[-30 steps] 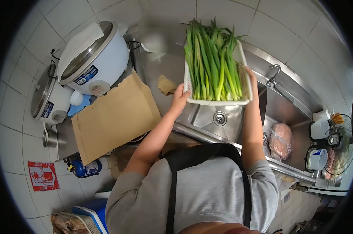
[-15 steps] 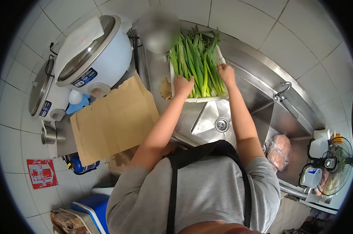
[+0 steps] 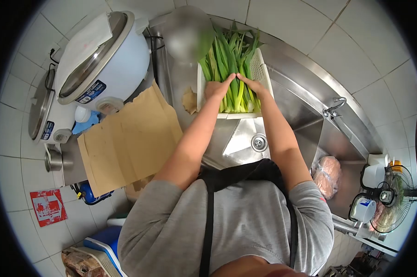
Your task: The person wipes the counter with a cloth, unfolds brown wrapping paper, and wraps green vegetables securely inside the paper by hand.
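Observation:
Long green leafy stalks (image 3: 231, 53) lie in a white perforated basket (image 3: 263, 74) at the back edge of the steel sink. My left hand (image 3: 217, 87) wraps round the left side of the bunch, inside the basket. On the right side of the same bunch, my right hand (image 3: 254, 85) closes in, and the fingertips of both hands meet on top of the stalks. The pale stalk ends point toward me.
Brown paper (image 3: 132, 138) covers part of the left counter, before two rice cookers (image 3: 121, 64). A torn paper scrap (image 3: 189, 100) is left of the basket. Bagged meat (image 3: 327, 177) lies in the right sink basin, below a faucet (image 3: 335, 107). A fan (image 3: 390, 198) stands far right.
The basket has moved left and come down onto the sink edge. Both hands have let go of its sides and come together round the stalks.

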{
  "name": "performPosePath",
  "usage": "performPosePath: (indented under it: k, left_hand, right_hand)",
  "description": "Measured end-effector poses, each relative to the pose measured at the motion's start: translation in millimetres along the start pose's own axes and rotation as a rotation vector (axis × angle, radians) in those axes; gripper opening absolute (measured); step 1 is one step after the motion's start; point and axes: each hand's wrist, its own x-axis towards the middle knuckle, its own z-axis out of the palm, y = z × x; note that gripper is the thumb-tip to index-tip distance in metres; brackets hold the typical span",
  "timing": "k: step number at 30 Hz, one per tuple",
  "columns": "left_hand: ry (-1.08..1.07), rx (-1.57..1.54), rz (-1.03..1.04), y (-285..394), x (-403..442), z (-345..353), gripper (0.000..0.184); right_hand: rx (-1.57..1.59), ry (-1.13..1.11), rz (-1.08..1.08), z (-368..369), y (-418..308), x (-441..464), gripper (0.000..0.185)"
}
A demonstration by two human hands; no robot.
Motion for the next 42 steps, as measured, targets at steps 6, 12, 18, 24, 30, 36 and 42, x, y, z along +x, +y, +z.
performPosePath:
  k: [6, 12, 18, 24, 30, 36, 42]
  left_hand:
    - [-0.095, -0.046, 0.039, -0.8, 12.8, 3.8, 0.113]
    - [-0.216, -0.327, 0.254, 10.8, -8.8, -2.2, 0.092]
    - [-0.169, -0.649, 0.379, 17.8, 5.8, 18.9, 0.082]
    - [-0.004, -0.553, 0.608, 83.1, -26.7, -7.9, 0.082]
    - [-0.172, -0.662, 0.781, 109.5, -46.6, -30.6, 0.065]
    - [-0.163, -0.585, 0.717, 89.7, -37.9, -28.7, 0.076]
    - [-0.348, -0.651, 0.478, 29.7, 5.6, -9.5, 0.070]
  right_hand:
    - [-0.140, 0.173, -0.041, 11.6, 9.5, 9.6, 0.100]
    - [0.384, -0.153, -0.121, 10.4, 2.7, 0.8, 0.089]
    - [0.504, -0.175, -0.180, -10.5, -8.5, -5.6, 0.085]
    - [0.312, -0.010, -0.482, -44.8, -78.4, -49.4, 0.084]
    - [0.472, -0.197, -0.562, -53.3, -95.0, -66.4, 0.075]
    - [0.423, -0.145, -0.580, -49.8, -85.2, -62.4, 0.066]
    - [0.346, -0.100, -0.205, -35.8, -49.7, -22.7, 0.062]
